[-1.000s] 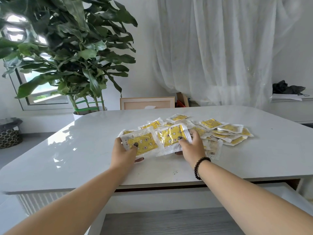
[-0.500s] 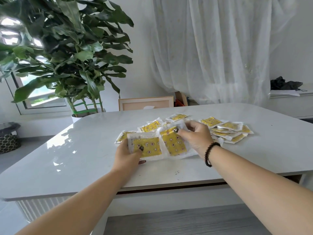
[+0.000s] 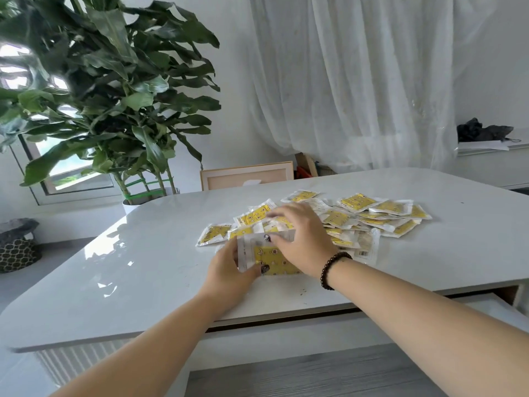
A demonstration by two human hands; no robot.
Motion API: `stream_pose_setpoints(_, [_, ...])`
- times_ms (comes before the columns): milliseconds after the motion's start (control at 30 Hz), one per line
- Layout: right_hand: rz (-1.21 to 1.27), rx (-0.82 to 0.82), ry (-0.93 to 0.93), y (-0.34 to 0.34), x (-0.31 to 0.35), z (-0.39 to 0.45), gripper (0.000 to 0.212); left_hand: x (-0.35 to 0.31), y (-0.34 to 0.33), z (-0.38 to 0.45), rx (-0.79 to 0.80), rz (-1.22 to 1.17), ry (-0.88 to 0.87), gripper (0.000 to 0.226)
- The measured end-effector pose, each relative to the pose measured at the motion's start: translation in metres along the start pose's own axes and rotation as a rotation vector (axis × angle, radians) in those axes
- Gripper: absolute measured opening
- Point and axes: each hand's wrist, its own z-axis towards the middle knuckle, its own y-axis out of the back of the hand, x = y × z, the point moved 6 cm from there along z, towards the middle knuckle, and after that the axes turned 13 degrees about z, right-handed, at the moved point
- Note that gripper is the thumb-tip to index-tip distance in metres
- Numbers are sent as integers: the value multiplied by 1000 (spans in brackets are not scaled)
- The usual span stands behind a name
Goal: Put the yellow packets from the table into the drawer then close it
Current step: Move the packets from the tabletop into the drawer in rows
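Gathering step, not yet the drop. My left hand [image 3: 229, 270] grips a small stack of yellow-printed packets in clear plastic wrap [image 3: 267, 257] at frame centre, thumb across the front face, the stack stood up on its edge on the glossy white desk [image 3: 143, 267]. My right hand [image 3: 300, 239], dark bead bracelet [image 3: 332, 269] at the wrist, lies over the top of that stack with fingers bent down onto it; the fingertips are blurred, so I cannot tell whether they pinch a packet or only press the stack square. The loose heap of yellow packets [image 3: 372, 216] is spread flat and overlapping on the desk, centre to right of centre, just behind and beside my right hand; a few more lie just left of the stack. Judgement: most of the load is not yet collected. The packets look thin, slick and floppy, yellow panels with small dark marks and clear sealed borders, likely to slide off one another. The white drawer [image 3: 486, 308] shows only as a pulled-out edge at lower right, under the desk lip; its inside is hidden. Next move, as I read it: tighten both hands on the stack, carry it back over the near desk edge and down to the right into the drawer, keeping it squeezed so nothing fans out.
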Motion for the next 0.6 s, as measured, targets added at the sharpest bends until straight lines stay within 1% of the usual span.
stream_pose_setpoints(33, [-4, -56, -44, 4, -8, -2, 41, 2, 3, 1, -35, -7, 16, 35])
stream_pose_setpoints(67, [20, -78, -143, 6, -19, -5, 49, 4, 6, 2, -64, -20, 38, 35])
stream_pose_setpoints(100, [48, -72, -266, 6, -32, -9, 54, 6, 8, 2, -83, -36, 58, 34])
stream_pose_setpoints(133, [76, -53, -389, 4, -43, -14, 53, 6, 8, 3, -81, -43, 69, 35])
stream_pose_setpoints(167, [97, -31, -473, 1, -52, -20, 44, 5, 7, 3, -55, -38, 61, 36])
stream_pose_setpoints(200, [101, -14, -494, -2, -58, -23, 25, 3, 3, 2, -15, -11, 43, 38])
stream_pose_setpoints(233, [88, -7, -475, -4, -59, -24, 10, 1, -1, 2, 26, 38, 24, 39])
stream_pose_setpoints(300, [80, 5, -410, -7, -60, -25, 33, -1, -5, 1, 63, 119, 21, 39])
stream_pose_setpoints(333, [94, 5, -395, -7, -60, -26, 34, 0, -4, 1, 54, 115, 35, 37])
stream_pose_setpoints(367, [110, -7, -379, -7, -60, -26, 25, 1, -2, 2, 34, 81, 56, 35])
stream_pose_setpoints(400, [126, -24, -374, -5, -58, -26, 10, 5, 0, 4, 6, 29, 90, 34])
stream_pose_setpoints(433, [136, -55, -357, -2, -57, -26, 7, 8, 4, 4, -30, -41, 133, 35])
stream_pose_setpoints(500, [69, -59, -305, 2, -60, -25, 21, 20, 12, 3, -131, -226, 251, 37])
stream_pose_setpoints(567, [-96, 29, -227, 4, -60, -24, 25, 32, 19, 1, -251, -398, 385, 34])
stream_pose_setpoints(600, [-173, 84, -199, 3, -59, -24, 27, 37, 22, -1, -303, -432, 434, 32])
